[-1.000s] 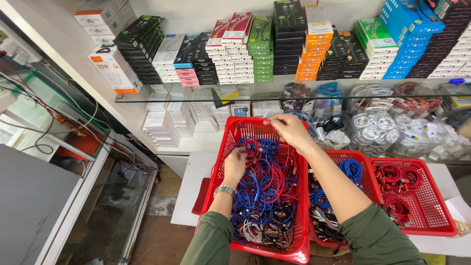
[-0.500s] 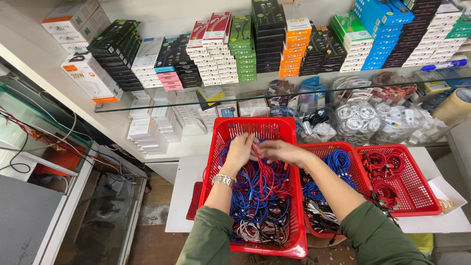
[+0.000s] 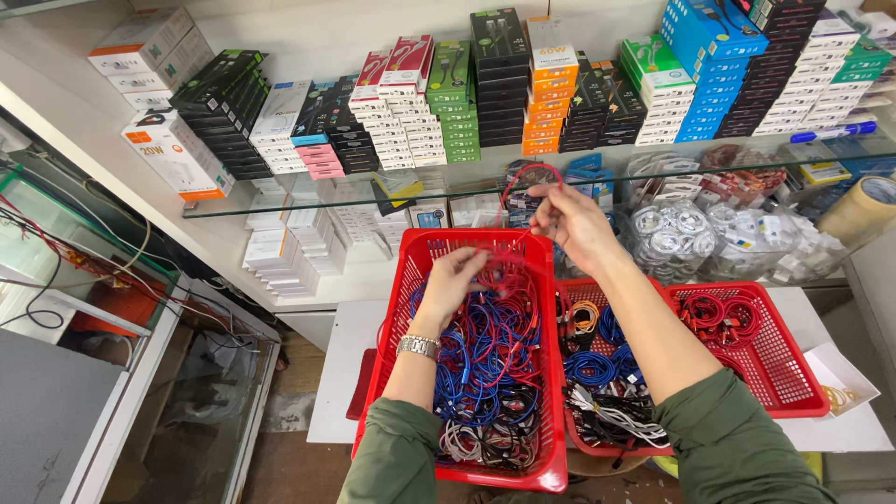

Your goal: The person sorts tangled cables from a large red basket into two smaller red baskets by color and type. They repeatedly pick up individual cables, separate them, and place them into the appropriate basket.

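My right hand [image 3: 571, 221] is raised above the far edge of a large red basket [image 3: 551, 439], pinching a red cable [image 3: 528, 172] that loops up over my fingers. The same cable runs down to my left hand [image 3: 457, 277], whose fingers close on it just over the basket's tangle of blue, red, white and black cables [image 3: 481, 359]. A metal watch [image 3: 418, 346] sits on my left wrist. Both sleeves are green.
To the right stand a second red basket [image 3: 571, 441] with orange, blue, black and white cables and a third red basket [image 3: 789, 373] with red cables. A glass shelf [image 3: 308, 198] carries stacked boxes; bagged white cables [image 3: 691, 233] lie beneath. Glass counter at left.
My right hand has risen from the basket, drawing a red cable up out of the tangle. My left hand stays low on the cable pile.
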